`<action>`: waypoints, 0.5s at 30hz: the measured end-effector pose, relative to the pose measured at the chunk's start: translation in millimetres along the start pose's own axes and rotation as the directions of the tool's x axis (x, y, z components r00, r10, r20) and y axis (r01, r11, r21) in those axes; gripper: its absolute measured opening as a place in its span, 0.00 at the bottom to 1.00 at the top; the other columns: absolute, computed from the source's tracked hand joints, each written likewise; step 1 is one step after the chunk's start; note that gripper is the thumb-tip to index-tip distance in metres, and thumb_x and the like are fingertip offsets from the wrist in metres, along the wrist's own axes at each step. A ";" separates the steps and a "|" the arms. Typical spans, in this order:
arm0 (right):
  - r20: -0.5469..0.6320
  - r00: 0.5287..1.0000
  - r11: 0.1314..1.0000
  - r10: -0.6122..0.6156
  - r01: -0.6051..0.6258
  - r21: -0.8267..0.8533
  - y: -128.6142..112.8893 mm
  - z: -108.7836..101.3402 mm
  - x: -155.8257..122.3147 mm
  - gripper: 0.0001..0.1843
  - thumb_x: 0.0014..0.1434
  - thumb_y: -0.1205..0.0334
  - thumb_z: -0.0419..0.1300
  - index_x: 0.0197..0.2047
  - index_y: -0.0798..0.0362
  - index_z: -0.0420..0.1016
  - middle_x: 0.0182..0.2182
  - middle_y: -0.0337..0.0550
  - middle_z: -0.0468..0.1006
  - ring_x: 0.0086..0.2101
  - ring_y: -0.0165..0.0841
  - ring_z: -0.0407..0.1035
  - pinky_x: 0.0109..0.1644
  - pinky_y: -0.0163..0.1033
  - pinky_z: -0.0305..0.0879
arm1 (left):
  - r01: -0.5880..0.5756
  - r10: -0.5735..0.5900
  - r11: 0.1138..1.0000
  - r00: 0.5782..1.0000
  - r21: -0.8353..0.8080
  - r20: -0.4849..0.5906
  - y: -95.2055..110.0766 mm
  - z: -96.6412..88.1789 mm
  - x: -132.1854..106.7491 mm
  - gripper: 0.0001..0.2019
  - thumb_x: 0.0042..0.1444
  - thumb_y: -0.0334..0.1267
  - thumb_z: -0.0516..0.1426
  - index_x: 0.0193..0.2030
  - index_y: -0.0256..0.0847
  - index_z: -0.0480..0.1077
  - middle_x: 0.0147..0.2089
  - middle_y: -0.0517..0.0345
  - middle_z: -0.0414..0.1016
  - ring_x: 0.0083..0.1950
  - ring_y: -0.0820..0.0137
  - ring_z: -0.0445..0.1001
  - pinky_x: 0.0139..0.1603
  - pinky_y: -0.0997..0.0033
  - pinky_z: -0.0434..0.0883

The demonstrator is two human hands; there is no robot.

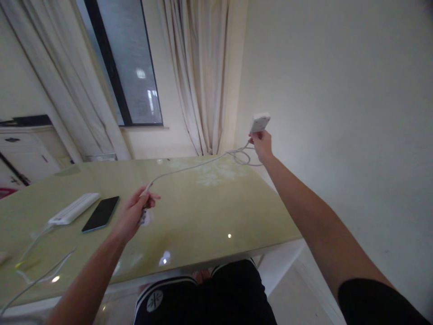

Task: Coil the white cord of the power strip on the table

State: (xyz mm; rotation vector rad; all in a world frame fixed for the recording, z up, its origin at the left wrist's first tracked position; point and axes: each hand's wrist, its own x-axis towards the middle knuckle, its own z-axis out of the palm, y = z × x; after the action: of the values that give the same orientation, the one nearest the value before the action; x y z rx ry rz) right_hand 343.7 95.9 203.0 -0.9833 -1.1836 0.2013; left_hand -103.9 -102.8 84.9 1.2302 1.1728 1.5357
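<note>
My right hand (262, 145), raised beyond the table's right side, is closed around the lower end of a white boxy electrical piece (260, 123); its exact kind is hard to tell. A white cable (189, 169) hangs in loose loops by that hand and runs left across to my left hand (137, 205). There the fingers are closed on the cable just above the table top. Something small with dark marks shows under the left hand, too blurred to name. Left of it lie a black phone (100, 214) and a long white power strip (75, 208).
The glossy pale green table (203, 221) stretches ahead of me, its right edge near the wall (338, 113). Another white cord (40, 279) lies at the front left. Behind stand a white cabinet (25, 151), curtains (199, 72) and a window (130, 63).
</note>
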 end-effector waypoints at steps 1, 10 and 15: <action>0.051 0.998 0.999 -0.021 0.019 0.051 -5.8 14.4 -12.3 0.10 0.60 0.57 0.61 0.38 0.56 0.75 0.31 0.41 0.78 0.27 0.27 0.71 0.36 0.37 0.71 | -0.030 0.030 0.999 1.000 -0.038 0.009 1.8 17.3 3.2 0.38 0.52 0.54 0.66 0.68 0.48 0.63 0.40 0.57 0.80 0.30 0.74 0.70 0.24 0.80 0.62; 0.351 0.914 0.900 0.206 -0.317 0.298 5.5 74.8 -197.2 0.18 0.52 0.46 0.68 0.34 0.53 0.76 0.27 0.41 0.79 0.22 0.31 0.69 0.28 0.38 0.69 | -0.199 0.121 0.967 0.909 0.159 0.399 -25.8 95.3 30.6 0.22 0.65 0.46 0.52 0.63 0.42 0.67 0.64 0.42 0.73 0.50 0.60 0.80 0.41 0.65 0.72; 0.304 0.841 0.729 0.448 -0.541 0.420 22.3 75.9 -233.4 0.24 0.48 0.41 0.70 0.34 0.55 0.77 0.31 0.48 0.82 0.25 0.30 0.71 0.30 0.36 0.70 | -0.280 0.049 0.529 0.953 0.801 0.300 -35.8 100.8 25.6 0.13 0.69 0.41 0.50 0.52 0.42 0.72 0.44 0.45 0.83 0.40 0.60 0.80 0.43 0.62 0.69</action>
State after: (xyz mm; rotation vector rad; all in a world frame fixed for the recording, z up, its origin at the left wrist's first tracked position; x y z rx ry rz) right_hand 191.1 8.8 30.2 -0.8118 -0.9310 1.0034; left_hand -7.7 -53.5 64.2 2.1531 1.7439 0.8365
